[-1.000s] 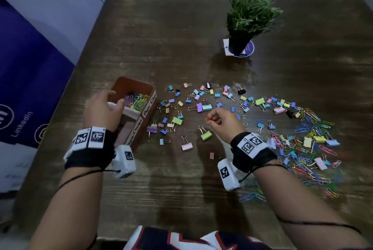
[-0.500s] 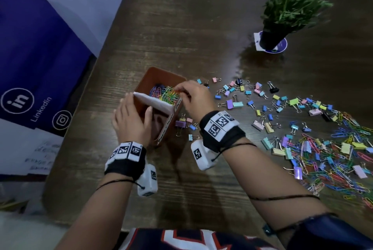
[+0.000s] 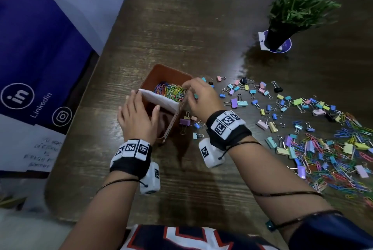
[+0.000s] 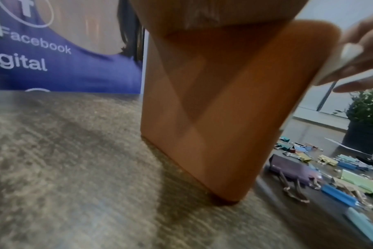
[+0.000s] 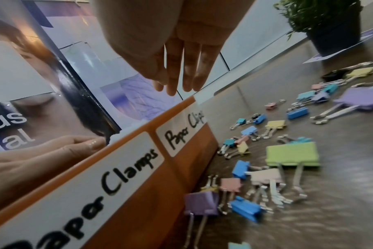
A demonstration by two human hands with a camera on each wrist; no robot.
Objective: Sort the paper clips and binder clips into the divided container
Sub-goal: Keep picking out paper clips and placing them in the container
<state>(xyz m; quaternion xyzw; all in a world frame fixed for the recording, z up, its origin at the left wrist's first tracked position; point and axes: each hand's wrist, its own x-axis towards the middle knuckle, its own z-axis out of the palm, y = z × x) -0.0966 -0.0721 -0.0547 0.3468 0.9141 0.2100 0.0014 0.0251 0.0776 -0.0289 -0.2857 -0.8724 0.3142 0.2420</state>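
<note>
Clips [image 3: 314, 144] litter dark wooden table [image 3: 201, 27]; blue banner [image 3: 40, 48] stands beside.

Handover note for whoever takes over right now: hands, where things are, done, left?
Left hand grips the near end of the orange box, steadying it.
Right hand hovers open over the far section; nothing seen in it.
Done: paper clips in box fill the far section, labelled Paper Clips. Near section, labelled Paper Clamps, looks empty.
Left: binder clips and loose paper clips scattered on the table.
</note>
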